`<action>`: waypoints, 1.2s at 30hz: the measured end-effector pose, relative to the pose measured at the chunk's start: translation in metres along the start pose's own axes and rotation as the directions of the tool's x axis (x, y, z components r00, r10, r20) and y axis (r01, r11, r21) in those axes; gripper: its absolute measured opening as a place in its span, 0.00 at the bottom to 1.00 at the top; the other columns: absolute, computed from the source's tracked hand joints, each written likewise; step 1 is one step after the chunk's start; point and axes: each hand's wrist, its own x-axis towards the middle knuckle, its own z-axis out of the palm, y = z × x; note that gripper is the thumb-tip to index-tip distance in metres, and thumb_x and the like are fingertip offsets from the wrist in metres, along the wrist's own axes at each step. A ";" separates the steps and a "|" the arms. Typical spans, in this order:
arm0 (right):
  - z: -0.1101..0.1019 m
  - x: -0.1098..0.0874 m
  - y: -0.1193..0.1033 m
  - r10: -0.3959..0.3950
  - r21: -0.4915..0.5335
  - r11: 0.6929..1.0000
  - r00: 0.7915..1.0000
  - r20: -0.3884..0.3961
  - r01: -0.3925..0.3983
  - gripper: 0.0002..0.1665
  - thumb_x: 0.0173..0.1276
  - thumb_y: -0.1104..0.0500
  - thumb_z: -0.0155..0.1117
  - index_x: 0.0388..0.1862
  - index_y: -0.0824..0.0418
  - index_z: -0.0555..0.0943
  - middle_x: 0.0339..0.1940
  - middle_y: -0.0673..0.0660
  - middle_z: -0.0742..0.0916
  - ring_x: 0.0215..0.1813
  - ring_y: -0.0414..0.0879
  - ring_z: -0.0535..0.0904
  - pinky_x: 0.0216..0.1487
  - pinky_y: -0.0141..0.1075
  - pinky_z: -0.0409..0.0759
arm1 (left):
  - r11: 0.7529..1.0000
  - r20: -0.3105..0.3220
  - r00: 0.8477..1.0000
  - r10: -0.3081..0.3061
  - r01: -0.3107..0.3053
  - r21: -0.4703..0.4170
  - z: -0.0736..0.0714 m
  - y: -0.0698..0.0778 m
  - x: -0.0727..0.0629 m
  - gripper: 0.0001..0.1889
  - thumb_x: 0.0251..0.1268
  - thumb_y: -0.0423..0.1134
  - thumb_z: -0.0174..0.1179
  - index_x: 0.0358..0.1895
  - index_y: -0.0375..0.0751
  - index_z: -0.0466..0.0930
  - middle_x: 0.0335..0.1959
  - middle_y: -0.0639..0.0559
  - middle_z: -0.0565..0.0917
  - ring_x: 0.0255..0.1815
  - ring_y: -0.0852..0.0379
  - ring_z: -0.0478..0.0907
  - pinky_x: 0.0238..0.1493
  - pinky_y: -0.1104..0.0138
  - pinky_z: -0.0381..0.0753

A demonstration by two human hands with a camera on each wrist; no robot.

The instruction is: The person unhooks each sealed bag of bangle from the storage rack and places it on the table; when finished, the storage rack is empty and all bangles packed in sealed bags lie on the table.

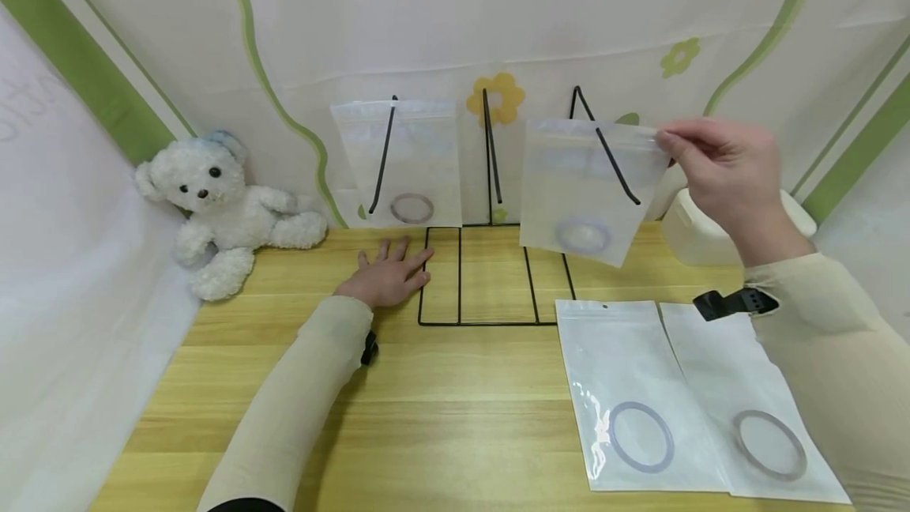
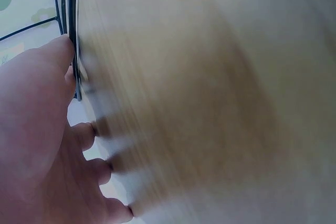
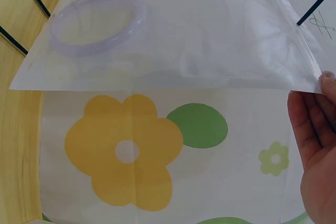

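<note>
A person's right hand (image 1: 732,168) pinches the upper right corner of a translucent zip-top bag (image 1: 562,180) between thumb and curled fingers, above the table's (image 1: 441,409) back edge. The bag hangs at a slant at the right hook (image 1: 617,164) of a black wire display rack (image 1: 460,283), the hook emerging from the film near the bag's top. A pale lilac ring (image 3: 100,46) lies at the bottom inside.

The left hand (image 1: 384,279) rests palm down on the wood near the back edge, grasping nothing, its fingers extended and spread, its thumb side against the left wire of the rack's base. On the left hook (image 1: 385,150) hangs a second bag (image 1: 423,156) with a darker purplish ring (image 1: 412,221); the middle hook (image 1: 493,148) stands between the two.

Toward the table's front right corner, two white-backed bags (image 1: 618,362) lie side by side, each with a ring (image 1: 613,427) near its lower end. A white teddy bear (image 1: 235,216) sits at the back left corner; a white container (image 1: 700,231) stands at the back right, partly behind the right forearm. Behind hangs a flower-print curtain (image 1: 398,14).
</note>
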 end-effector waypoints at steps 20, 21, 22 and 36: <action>-0.013 -0.026 -0.007 -0.084 0.092 0.992 0.995 -0.054 0.089 0.04 0.65 0.77 0.75 0.36 0.72 0.93 0.36 0.31 0.92 0.28 0.26 0.77 0.35 0.19 0.73 | 0.999 -0.005 1.000 0.018 -0.018 0.027 -0.007 0.010 -0.012 0.35 0.87 0.69 0.34 0.90 0.71 0.44 0.93 0.42 0.37 0.90 0.27 0.31 0.77 0.18 0.34; -0.014 -0.027 -0.008 -0.085 0.089 0.992 0.995 -0.051 0.090 0.05 0.65 0.77 0.75 0.36 0.72 0.94 0.36 0.31 0.92 0.29 0.26 0.78 0.36 0.19 0.74 | 1.000 -0.009 1.000 0.019 -0.019 0.022 -0.006 0.008 -0.011 0.35 0.86 0.70 0.33 0.90 0.72 0.44 0.93 0.43 0.37 0.90 0.27 0.30 0.77 0.18 0.33; -0.015 -0.029 -0.008 -0.085 0.088 0.992 0.995 -0.049 0.089 0.04 0.66 0.77 0.75 0.36 0.72 0.94 0.36 0.31 0.92 0.29 0.25 0.79 0.37 0.19 0.74 | 1.000 -0.010 1.000 0.019 -0.019 0.016 -0.004 0.006 -0.008 0.35 0.85 0.72 0.33 0.89 0.73 0.44 0.93 0.44 0.37 0.91 0.27 0.30 0.77 0.18 0.33; -0.023 -0.047 -0.022 -0.117 0.088 0.989 0.991 -0.072 0.123 0.05 0.67 0.73 0.76 0.35 0.79 0.91 0.36 0.30 0.92 0.26 0.24 0.73 0.35 0.17 0.70 | 1.000 -0.003 1.000 0.004 -0.004 0.015 0.004 -0.005 0.006 0.35 0.86 0.70 0.36 0.89 0.75 0.44 0.93 0.47 0.36 0.91 0.29 0.28 0.78 0.19 0.31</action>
